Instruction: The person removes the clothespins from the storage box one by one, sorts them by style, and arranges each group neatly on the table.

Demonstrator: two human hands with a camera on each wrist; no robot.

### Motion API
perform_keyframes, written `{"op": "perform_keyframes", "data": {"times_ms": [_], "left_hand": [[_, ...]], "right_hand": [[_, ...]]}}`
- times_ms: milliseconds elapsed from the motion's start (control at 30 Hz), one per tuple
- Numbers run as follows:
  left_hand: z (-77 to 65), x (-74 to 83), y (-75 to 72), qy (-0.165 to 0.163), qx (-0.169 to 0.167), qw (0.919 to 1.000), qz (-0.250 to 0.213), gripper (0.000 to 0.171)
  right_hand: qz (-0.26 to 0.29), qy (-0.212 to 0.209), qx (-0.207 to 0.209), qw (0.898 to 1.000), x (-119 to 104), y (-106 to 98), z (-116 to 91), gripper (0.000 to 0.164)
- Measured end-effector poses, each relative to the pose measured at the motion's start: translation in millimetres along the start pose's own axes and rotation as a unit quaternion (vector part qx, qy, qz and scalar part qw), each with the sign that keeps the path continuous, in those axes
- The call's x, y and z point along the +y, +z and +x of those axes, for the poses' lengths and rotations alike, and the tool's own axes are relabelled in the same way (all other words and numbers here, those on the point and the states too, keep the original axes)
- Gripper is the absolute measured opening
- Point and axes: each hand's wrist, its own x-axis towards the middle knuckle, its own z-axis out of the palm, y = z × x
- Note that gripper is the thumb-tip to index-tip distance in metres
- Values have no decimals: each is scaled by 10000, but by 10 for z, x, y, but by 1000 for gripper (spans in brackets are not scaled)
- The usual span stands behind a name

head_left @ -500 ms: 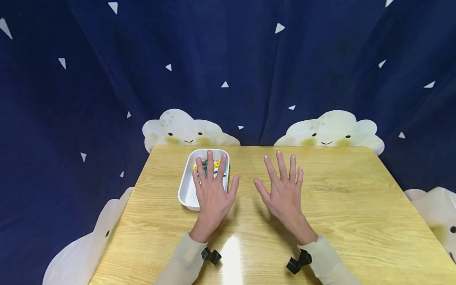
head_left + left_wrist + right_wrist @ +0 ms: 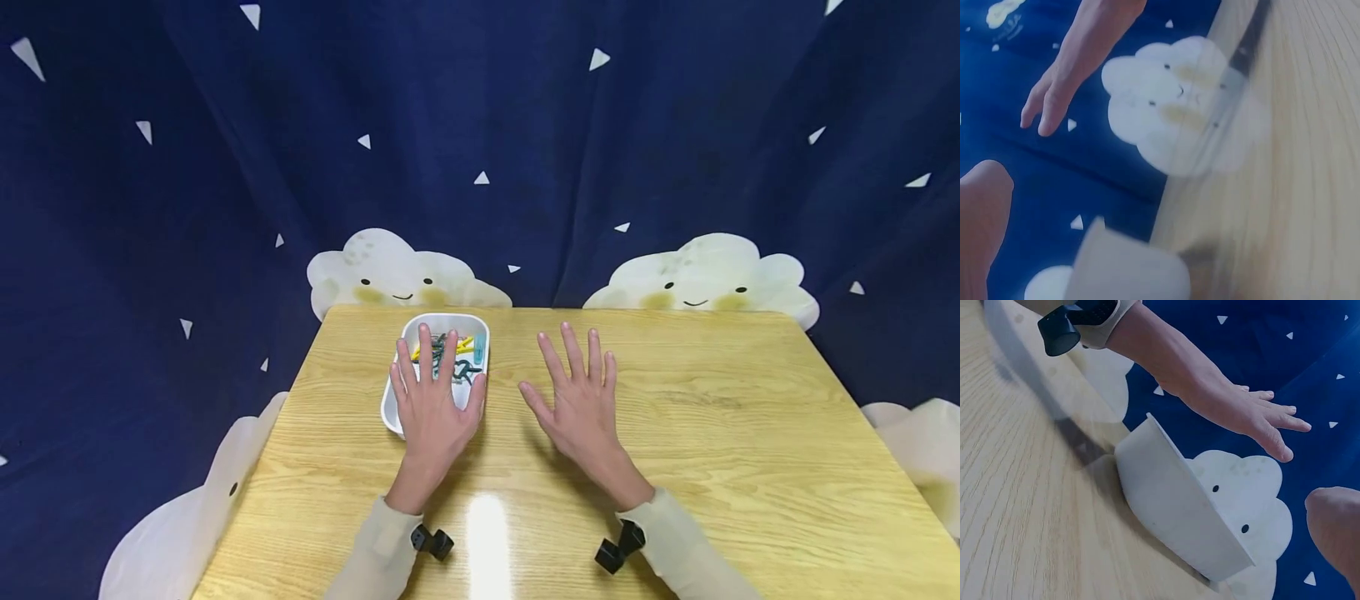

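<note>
My left hand [image 2: 433,417] is held palm down with its fingers spread, raised above the table and overlapping the white plastic tray [image 2: 392,412] in the head view. Inside that tray lie yellow pieces [image 2: 465,344], dark green clamp-like pieces [image 2: 467,372] and a light teal piece [image 2: 478,348], partly hidden behind the left fingers. To the right of the tray, my right hand [image 2: 581,417] hovers over bare wood, its fingers likewise straight and apart. Neither hand holds anything. The right wrist view shows the left hand [image 2: 1229,403] above the tray's side wall [image 2: 1166,500].
The light wooden table [image 2: 720,467] extends widely to the right of the hands. Behind it hangs a dark blue curtain [image 2: 420,83] with white triangles and smiling clouds. Small black devices [image 2: 432,543] sit at both cuffs, and a bright glare marks the table between the forearms.
Both hands have shifted a little to the left over the table, still spread. More of the tray's contents now shows beside the left hand. The head view has turned slightly left.
</note>
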Motion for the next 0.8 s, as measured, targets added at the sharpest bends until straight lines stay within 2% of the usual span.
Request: {"op": "perform_keyframes", "data": {"times_ms": [233, 500, 633, 800], "left_hand": [[-38, -390, 62, -180, -57, 9998, -112, 80], [-44, -813, 133, -318, -208, 9985, -393, 87], [-45, -948, 130, -323, -382, 9971, -576, 92], [-59, -1004, 110, -82, -766, 9949, -649, 99]], "right_hand": [[135, -269, -459, 9985, -177, 190, 135, 77], [107, -881, -871, 9922, -413, 496, 443, 74], [132, -1086, -1210, 9866, -492, 656, 597, 71], [270, -1105, -1683, 9791, -528, 822, 776, 66]]}}
